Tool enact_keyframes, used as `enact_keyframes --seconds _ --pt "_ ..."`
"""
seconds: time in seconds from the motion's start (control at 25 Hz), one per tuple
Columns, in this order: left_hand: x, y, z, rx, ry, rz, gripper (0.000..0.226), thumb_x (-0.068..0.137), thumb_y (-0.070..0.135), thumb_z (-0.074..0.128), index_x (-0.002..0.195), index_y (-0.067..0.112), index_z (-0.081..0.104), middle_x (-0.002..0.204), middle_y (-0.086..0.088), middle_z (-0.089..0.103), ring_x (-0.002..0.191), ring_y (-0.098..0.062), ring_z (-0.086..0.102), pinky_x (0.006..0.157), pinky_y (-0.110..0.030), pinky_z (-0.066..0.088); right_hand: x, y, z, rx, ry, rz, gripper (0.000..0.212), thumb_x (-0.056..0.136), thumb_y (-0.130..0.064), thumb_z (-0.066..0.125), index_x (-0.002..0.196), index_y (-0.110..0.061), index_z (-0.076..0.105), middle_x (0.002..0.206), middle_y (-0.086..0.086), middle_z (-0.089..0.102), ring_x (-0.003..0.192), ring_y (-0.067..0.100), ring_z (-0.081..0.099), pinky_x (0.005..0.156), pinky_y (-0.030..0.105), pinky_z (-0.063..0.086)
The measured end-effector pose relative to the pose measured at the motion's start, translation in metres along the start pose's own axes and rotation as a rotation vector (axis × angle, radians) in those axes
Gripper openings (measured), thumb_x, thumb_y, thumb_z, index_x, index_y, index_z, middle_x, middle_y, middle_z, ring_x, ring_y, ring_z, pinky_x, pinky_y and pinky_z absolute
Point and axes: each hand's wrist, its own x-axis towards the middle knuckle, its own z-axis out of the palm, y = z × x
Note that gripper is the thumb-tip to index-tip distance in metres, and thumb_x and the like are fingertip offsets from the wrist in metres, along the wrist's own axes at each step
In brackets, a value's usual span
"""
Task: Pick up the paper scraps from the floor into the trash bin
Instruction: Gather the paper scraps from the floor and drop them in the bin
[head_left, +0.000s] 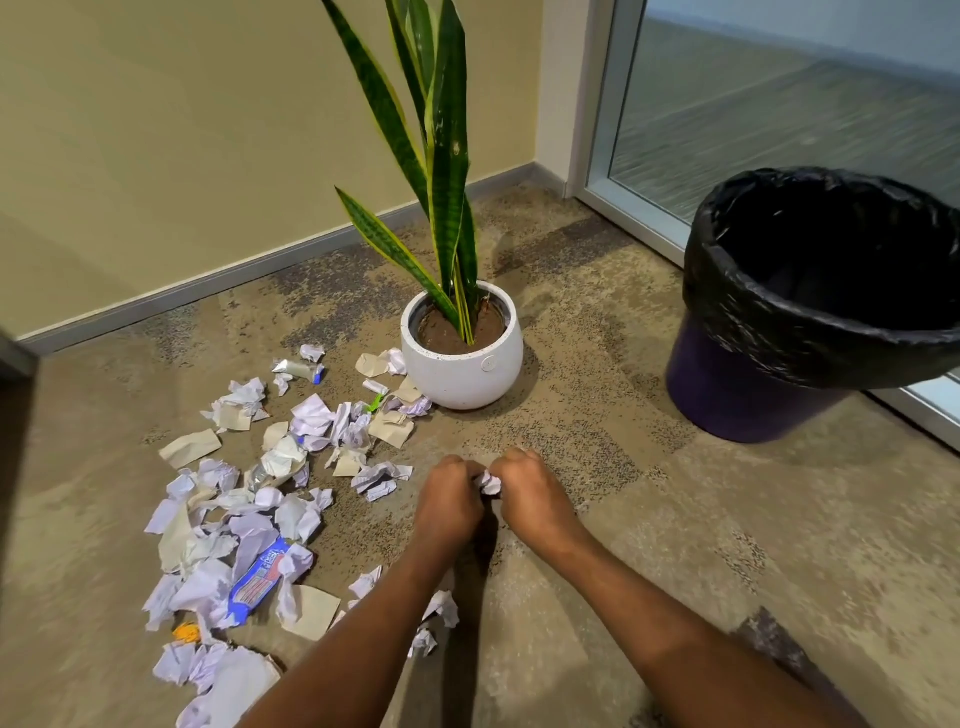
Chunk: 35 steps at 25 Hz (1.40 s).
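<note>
White paper, a small crumpled scrap (488, 483), is being held low over the floor (675, 545), between two hands that are meeting knuckle to knuckle in front of the person. The left hand (449, 501) is curling its fingers round the scrap's left side, and the right hand (535, 499) is pinching it from the right, so that only a little of the paper is showing between them. Most of the paper scraps (249, 499) are lying scattered on the carpet to the left of the hands, white and beige pieces mixed together, some overlapping and a few lying just beside the left forearm. A blue wrapper (257, 579) is lying among them near the lower end of the litter, with a small orange bit (187, 631) just beyond it. A white pot (462, 364) is standing at the far edge of the scraps, touching several of them, and a tall snake plant (441, 156) is growing out of its soil. The trash bin (737, 395), dark purple with a black liner (810, 338) folded over its rim, is standing well apart to the right, beside a glass door (779, 104). A beige wall (156, 130) is running behind the plant.
</note>
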Motion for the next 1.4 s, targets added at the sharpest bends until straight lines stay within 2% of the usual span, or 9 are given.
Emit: enact_keyframes --seconds 0.2,0.36,0.48,0.56,0.68,0.76,1.0,1.16,1.4 --pt "-0.016 0.013 -0.002 -0.312 -0.057 -0.171 0.019 0.082 0.001 0.074 0.078 0.016 0.082 0.069 -0.001 0.074 0.061 -0.01 0.064 0.058 -0.034 0.052 -0.012 0.009 -0.008 0.469 -0.018 0.392 0.013 0.091 -0.014 0.082 0.099 -0.023 0.084 0.09 -0.001 0.079 0.081 0.021 0.074 0.063 0.03 0.056" --pt "-0.023 0.024 -0.004 -0.532 -0.073 -0.304 0.013 0.083 -0.001 0.078 0.073 0.008 0.077 0.064 -0.009 0.072 0.055 -0.01 0.06 0.055 -0.033 0.054 -0.019 0.016 -0.017 0.713 -0.045 0.507 0.027 0.075 -0.017 0.09 0.101 -0.023 0.084 0.087 -0.003 0.082 0.083 0.021 0.08 0.076 0.052 0.067" --pt "-0.02 0.033 -0.009 -0.655 -0.072 -0.324 0.008 0.083 0.0 0.08 0.079 0.006 0.077 0.078 -0.022 0.076 0.067 -0.022 0.069 0.076 -0.057 0.064 -0.01 0.03 -0.016 0.764 -0.039 0.489 0.024 0.071 -0.018 0.086 0.094 -0.026 0.084 0.082 0.001 0.082 0.08 0.03 0.081 0.07 0.06 0.066" --pt "-0.017 0.045 -0.017 -0.697 -0.072 -0.312 0.008 0.083 -0.001 0.08 0.083 0.007 0.078 0.08 -0.02 0.078 0.07 -0.024 0.071 0.08 -0.063 0.063 -0.017 0.017 -0.048 0.782 0.007 0.486 0.021 0.075 -0.013 0.086 0.092 -0.025 0.084 0.08 0.002 0.082 0.08 0.031 0.081 0.07 0.057 0.067" --pt "-0.01 0.073 -0.031 -0.759 -0.049 -0.274 0.018 0.084 -0.003 0.078 0.093 0.012 0.082 0.083 -0.012 0.081 0.073 -0.02 0.073 0.081 -0.055 0.064 -0.017 0.016 -0.082 0.764 0.079 0.477 0.026 0.082 -0.009 0.087 0.105 -0.022 0.083 0.09 -0.001 0.082 0.085 0.022 0.079 0.08 0.046 0.068" --pt "-0.003 0.095 -0.04 -0.833 -0.041 -0.209 0.023 0.084 -0.004 0.077 0.1 0.012 0.083 0.089 -0.01 0.083 0.081 -0.022 0.075 0.084 -0.051 0.064 -0.016 0.02 -0.105 0.797 0.136 0.454 0.027 0.082 -0.006 0.086 0.104 -0.02 0.084 0.092 -0.001 0.083 0.09 0.023 0.08 0.086 0.048 0.067" --pt "0.03 0.183 -0.073 -0.97 0.006 -0.101 0.033 0.086 -0.009 0.075 0.105 0.017 0.081 0.098 -0.008 0.083 0.102 -0.03 0.079 0.093 -0.045 0.065 -0.01 0.036 -0.199 0.79 0.343 0.395 0.025 0.082 -0.012 0.088 0.105 -0.022 0.084 0.09 -0.003 0.082 0.091 0.021 0.079 0.084 0.042 0.067" --pt "0.056 0.247 -0.092 -0.984 -0.013 0.021 0.033 0.085 -0.01 0.074 0.108 0.012 0.081 0.098 -0.006 0.082 0.102 -0.028 0.079 0.094 -0.048 0.064 -0.012 0.058 -0.261 0.806 0.495 0.349 0.031 0.067 -0.023 0.087 0.098 -0.027 0.085 0.084 -0.004 0.082 0.085 0.02 0.08 0.083 0.046 0.067" --pt "0.079 0.333 -0.094 -1.022 -0.069 0.116 0.038 0.078 -0.017 0.069 0.106 0.005 0.081 0.099 -0.017 0.081 0.088 -0.025 0.076 0.089 -0.048 0.064 -0.017 0.105 -0.323 0.961 0.642 0.382 0.022 0.071 -0.005 0.083 0.09 -0.018 0.084 0.087 0.005 0.083 0.084 0.025 0.08 0.078 0.04 0.066"
